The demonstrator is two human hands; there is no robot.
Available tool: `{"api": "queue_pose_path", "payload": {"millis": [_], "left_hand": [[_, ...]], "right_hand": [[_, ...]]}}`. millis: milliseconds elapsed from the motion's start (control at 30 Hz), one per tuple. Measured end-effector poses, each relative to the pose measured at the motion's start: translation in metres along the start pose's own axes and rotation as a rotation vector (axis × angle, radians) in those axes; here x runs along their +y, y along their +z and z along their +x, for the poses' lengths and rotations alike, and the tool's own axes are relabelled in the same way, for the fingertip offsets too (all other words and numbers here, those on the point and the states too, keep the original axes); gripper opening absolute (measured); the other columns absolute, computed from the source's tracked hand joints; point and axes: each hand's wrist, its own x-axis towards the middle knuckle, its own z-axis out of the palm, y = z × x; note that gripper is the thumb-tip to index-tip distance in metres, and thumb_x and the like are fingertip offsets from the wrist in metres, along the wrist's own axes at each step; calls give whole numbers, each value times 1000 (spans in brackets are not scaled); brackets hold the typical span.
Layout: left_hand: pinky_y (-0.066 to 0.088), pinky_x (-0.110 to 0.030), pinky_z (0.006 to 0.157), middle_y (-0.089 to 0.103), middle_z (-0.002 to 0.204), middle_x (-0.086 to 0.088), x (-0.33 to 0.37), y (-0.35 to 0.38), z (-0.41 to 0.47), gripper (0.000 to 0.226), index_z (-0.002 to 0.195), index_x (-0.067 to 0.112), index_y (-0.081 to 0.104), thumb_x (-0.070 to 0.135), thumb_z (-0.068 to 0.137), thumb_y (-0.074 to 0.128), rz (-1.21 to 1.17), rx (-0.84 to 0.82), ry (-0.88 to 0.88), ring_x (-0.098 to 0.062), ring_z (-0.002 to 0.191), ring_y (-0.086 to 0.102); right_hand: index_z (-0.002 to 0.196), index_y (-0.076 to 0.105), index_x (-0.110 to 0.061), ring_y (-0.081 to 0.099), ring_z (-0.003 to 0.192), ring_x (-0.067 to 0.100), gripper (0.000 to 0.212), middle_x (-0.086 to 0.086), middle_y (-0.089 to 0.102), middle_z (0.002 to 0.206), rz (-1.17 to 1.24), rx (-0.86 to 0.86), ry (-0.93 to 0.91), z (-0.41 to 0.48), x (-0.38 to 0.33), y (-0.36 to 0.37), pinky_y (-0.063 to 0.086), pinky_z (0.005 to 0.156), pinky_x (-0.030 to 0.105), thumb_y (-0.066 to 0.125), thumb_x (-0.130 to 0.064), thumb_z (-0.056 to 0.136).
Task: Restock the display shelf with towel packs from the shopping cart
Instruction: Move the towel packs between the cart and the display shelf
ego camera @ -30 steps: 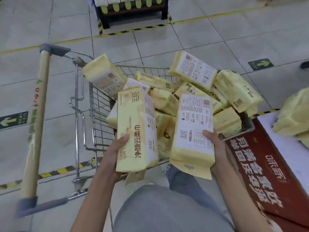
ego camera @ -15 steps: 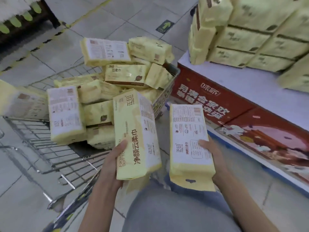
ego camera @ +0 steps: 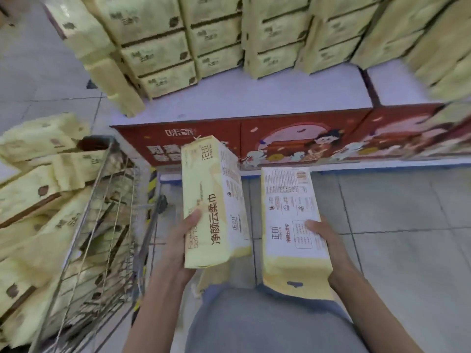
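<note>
My left hand grips a yellow towel pack by its lower left side, held upright with its printed front towards me. My right hand grips a second yellow towel pack by its lower right side, its white label side up. Both packs hang over the floor just in front of the display shelf, a low white platform with a red printed front panel. The wire shopping cart at the left holds several more yellow towel packs.
Stacks of yellow packs fill the back of the shelf, with a bare white strip along its front edge. One pack leans off the shelf's left corner. Grey tiled floor lies to the right. My grey-clad legs are below.
The view has swung right from the cart to the display shelf, which now faces me. Both hands still hold their packs, carried closer to the shelf's front panel.
</note>
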Motion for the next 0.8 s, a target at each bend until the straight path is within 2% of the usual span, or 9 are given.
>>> {"api": "queue_pose_path", "payload": {"millis": [267,333,400,467,567,633,700,767,800], "left_hand": [[56,-35,49,75,81,-12,-61,109,51,67,69,11,79,30,6,96,141,-114,-179,-25,66,72],[56,-35,46,75,78,-11,-65,124,66,42,66,11,78,26,30,94,171,-111,-201,-24,63,72],[56,-35,46,74,76,-10,-66,142,82,15,74,9,77,21,65,72,176,-84,-206,-23,61,72],[58,-37,48,74,76,-10,-66,159,104,25,90,7,68,20,71,59,167,-60,-212,-22,61,71],[58,-38,50,74,76,-10,-62,190,134,38,98,7,64,21,63,69,186,-58,-230,-22,61,71],[59,-40,51,75,81,-12,-60,212,162,72,98,7,66,24,33,93,210,-57,-230,-24,64,72],[58,-39,51,75,85,-13,-57,234,193,94,95,6,67,24,7,96,178,-69,-250,-25,67,72],[57,-38,51,75,87,-12,-49,261,222,92,93,6,70,24,7,96,161,-93,-265,-25,69,72],[57,-37,52,75,87,-12,-45,276,236,85,90,7,74,24,10,97,169,-115,-268,-25,69,72]], "right_hand": [[124,52,-8,72,74,26,60,11,74,93,273,137,-224,-12,-70,-96,58,57,35,58,-17,65],[121,54,-9,72,73,25,57,10,74,92,304,137,-247,-6,-87,-107,58,56,33,58,-18,65],[112,58,-11,72,72,24,47,9,75,88,321,132,-273,5,-105,-115,58,55,32,57,-17,65],[106,60,-13,72,71,23,41,9,75,87,348,123,-290,18,-123,-118,58,56,32,57,-17,66],[105,61,-11,72,70,24,54,10,75,86,382,131,-287,40,-153,-124,57,54,32,77,-17,53],[112,60,-9,72,70,24,84,11,74,88,382,169,-268,60,-176,-129,57,53,32,86,-17,33],[124,54,-8,72,70,24,83,10,74,88,387,191,-258,79,-200,-137,57,54,32,77,-16,45],[126,53,-7,71,68,24,82,10,74,87,407,200,-254,94,-223,-143,57,53,32,76,-15,47],[123,54,-7,71,68,25,92,11,74,87,428,200,-262,101,-234,-146,57,52,33,84,-16,37]]}}
